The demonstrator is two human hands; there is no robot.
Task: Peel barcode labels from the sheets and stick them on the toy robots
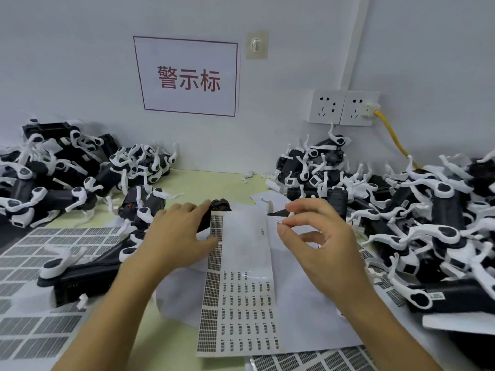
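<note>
Left hand (179, 234): lies palm-down at centre, fingers closed over a black toy robot (218, 207); the thumb presses the left edge of the label sheet (238, 285).
Right hand (318, 236): raised just above the sheet's upper right part; thumb and forefinger pinched together on a small label (280, 222), the other fingers curled loosely.
Label sheet: long white strip running from the held robot toward the viewer, resting on loose white paper (308, 311). Upper part is bare backing apart from a barcode column down its left edge; lower part carries rows of small printed labels.
Held robot: mostly hidden under the left hand; only its dark end shows beyond the fingertips, touching the top edge of the sheet.
Left pile (67, 175): black-and-white toy robots heaped against the wall, legs tangled. 1 further robot (80, 271) lies apart, nearer the viewer, on the grey sheets.
Right pile (401, 210): a larger heap of the same robots, reaching from the wall to the near right edge.
Grey barcode sheets (40, 263): flat on the table (203, 186) at lower left; more show at the bottom edge.
Wall: white sign (187, 76) with red characters; 2 sockets (342, 107), a yellow cable (393, 137) plugged into the right one.
</note>
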